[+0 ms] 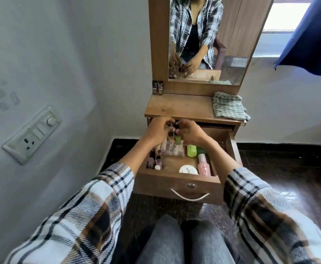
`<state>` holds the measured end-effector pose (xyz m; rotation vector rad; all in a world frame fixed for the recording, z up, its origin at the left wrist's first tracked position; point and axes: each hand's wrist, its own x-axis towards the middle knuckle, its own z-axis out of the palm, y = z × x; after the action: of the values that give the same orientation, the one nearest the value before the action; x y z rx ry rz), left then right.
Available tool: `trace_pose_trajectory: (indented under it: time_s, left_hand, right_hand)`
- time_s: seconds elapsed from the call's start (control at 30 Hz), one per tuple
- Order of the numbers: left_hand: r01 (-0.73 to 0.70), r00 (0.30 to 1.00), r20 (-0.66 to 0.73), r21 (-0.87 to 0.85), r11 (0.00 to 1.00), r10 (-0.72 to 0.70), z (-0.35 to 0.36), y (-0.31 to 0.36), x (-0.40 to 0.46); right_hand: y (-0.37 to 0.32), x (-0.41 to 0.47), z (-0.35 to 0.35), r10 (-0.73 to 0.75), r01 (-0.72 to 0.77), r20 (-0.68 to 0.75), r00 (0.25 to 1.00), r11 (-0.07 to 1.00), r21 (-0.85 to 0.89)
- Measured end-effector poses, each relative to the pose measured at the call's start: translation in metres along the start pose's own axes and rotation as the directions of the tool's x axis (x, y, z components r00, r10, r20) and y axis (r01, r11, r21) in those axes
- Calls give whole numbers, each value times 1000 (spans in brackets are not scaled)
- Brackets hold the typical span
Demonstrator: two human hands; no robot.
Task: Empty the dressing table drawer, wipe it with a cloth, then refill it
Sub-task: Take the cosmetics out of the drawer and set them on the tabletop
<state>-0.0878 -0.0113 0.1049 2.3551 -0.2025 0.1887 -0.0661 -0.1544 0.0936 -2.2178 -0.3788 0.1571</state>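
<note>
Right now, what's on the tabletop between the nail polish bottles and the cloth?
Nothing: in the head view, the tabletop is bare wood between the bottles and the cloth.

Your sleeves (98, 210) are white plaid with black and brown stripes, and your jeans (176, 242) are washed grey. The drawer (176, 184) is mid-brown wood grain with a silver handle (189, 196). Inside it there's a lime green bottle (191, 150), a pink bottle (203, 166) and a white jar lid (188, 170). Above the drawer, the cloth (229, 108) is green-and-white striped. The curtain (312, 40) is dark blue.
</note>
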Motion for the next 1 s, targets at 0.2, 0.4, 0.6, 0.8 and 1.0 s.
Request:
trace_pose_trajectory:
  time_s: [0.2, 0.4, 0.6, 0.8, 1.0]
  left_hand:
    - [-28, 947, -316, -244, 969, -52, -32, 13, 58]
    - [-45, 869, -466, -407, 912, -165, -43, -10, 114]
    - [6, 828, -489, -480, 877, -273, -20, -50, 159]
    - [39, 818, -488, -483, 875, -306, -7, -76, 186]
    - [56, 792, -482, -554, 831, -375, -1, -83, 191]
  right_hand:
    - [-48, 48, -18, -78, 106, -200, 977, 985, 133]
    - [-68, 110, -8, -65, 145, -321, 945, 962, 230]
    - [-47, 163, 21, -43, 138, -346, 937, 958, 253]
    - [-24, 197, 41, -39, 116, -357, 933, 973, 199]
    - [-17, 208, 49, -49, 115, -424, 904, 984, 133]
